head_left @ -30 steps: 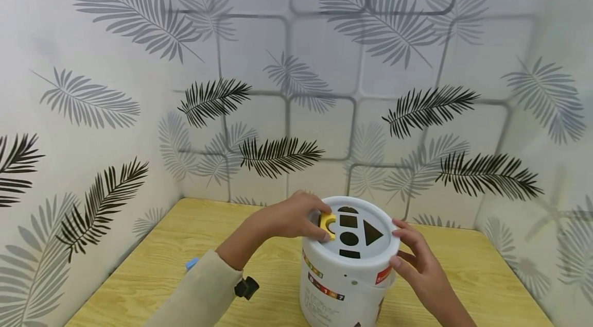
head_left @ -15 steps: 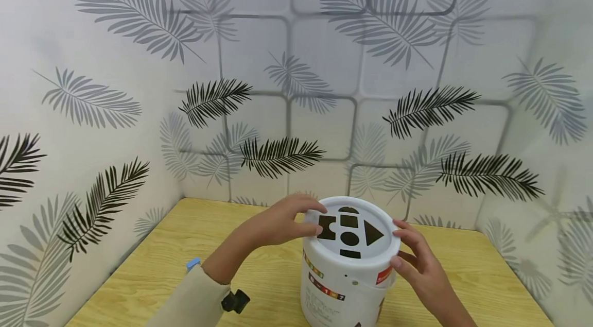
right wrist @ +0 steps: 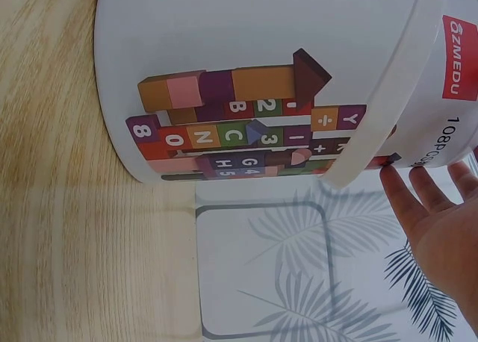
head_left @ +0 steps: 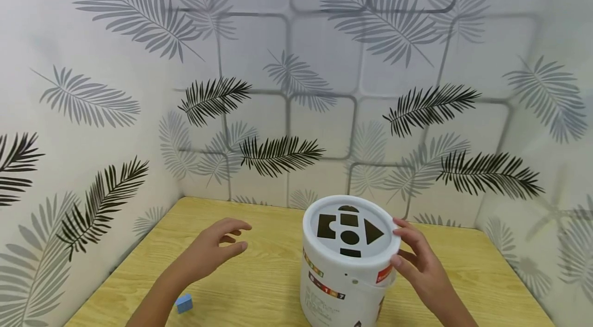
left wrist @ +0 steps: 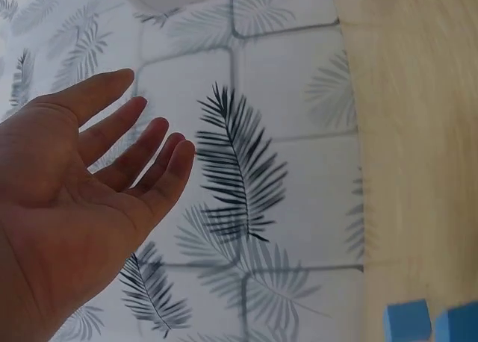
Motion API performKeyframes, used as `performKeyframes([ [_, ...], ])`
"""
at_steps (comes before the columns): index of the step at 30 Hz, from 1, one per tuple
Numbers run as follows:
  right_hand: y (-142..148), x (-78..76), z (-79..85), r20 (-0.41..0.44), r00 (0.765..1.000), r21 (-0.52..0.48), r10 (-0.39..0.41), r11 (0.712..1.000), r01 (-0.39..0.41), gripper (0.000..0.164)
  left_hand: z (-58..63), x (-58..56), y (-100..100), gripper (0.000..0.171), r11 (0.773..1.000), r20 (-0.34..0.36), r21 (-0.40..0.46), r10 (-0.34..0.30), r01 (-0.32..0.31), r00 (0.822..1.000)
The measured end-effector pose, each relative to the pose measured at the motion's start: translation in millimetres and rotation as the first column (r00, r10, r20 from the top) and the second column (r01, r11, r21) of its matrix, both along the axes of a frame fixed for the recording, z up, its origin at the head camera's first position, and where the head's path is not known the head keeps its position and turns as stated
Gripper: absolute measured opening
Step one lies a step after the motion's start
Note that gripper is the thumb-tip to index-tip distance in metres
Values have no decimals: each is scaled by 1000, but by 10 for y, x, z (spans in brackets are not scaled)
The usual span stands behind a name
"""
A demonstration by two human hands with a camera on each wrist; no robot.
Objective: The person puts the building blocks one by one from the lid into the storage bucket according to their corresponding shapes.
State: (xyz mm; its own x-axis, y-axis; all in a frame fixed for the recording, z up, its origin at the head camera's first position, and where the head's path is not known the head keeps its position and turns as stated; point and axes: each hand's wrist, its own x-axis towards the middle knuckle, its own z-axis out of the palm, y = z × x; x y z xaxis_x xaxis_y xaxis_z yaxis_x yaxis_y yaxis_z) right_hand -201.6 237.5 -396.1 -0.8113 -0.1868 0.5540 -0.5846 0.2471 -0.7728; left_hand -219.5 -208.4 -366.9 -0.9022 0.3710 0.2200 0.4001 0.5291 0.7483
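Note:
A white bucket stands on the table, its white lid pierced by dark cut-outs such as a triangle, a circle and a notched square. My right hand rests its fingertips and thumb against the right side of the lid rim. In the right wrist view its fingers touch the bucket's upper side, near a red label. Well left of the bucket, my left hand is in the air, holding nothing. The left wrist view shows its palm and loosely bent fingers. Below it on the table lies a blue block.
A second blue block lies beside the first at the corner of the left wrist view. The wooden table meets a leaf-patterned wall at the back, and another wall stands on the left.
A yellow block, earlier pinched by my left hand at the notched cut-out, is gone from sight. The left hand has drawn away leftward, uncovering the cut-out; the right hand has stayed at the rim.

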Motion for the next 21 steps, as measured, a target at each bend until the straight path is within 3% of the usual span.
performKeyframes([
  [5, 5, -7, 1, 1, 1000, 7, -8, 1000, 8, 40, -236, 10, -391, 42, 994, 51, 4, 109, -109, 993],
  [10, 4, -8, 6, 30, 999, 28, -33, 999, 33, 40, -489, -28, -720, 46, 985, 99, 14, 167, -170, 981],
  [15, 4, -4, 11, 33, 999, 33, -35, 999, 34, 40, -686, -92, -919, 48, 969, 146, -21, 248, -248, 958],
  [21, 7, -9, 2, 31, 999, 29, -24, 999, 24, 41, -828, -208, -1059, 49, 953, 161, -88, 300, -289, 940],
])
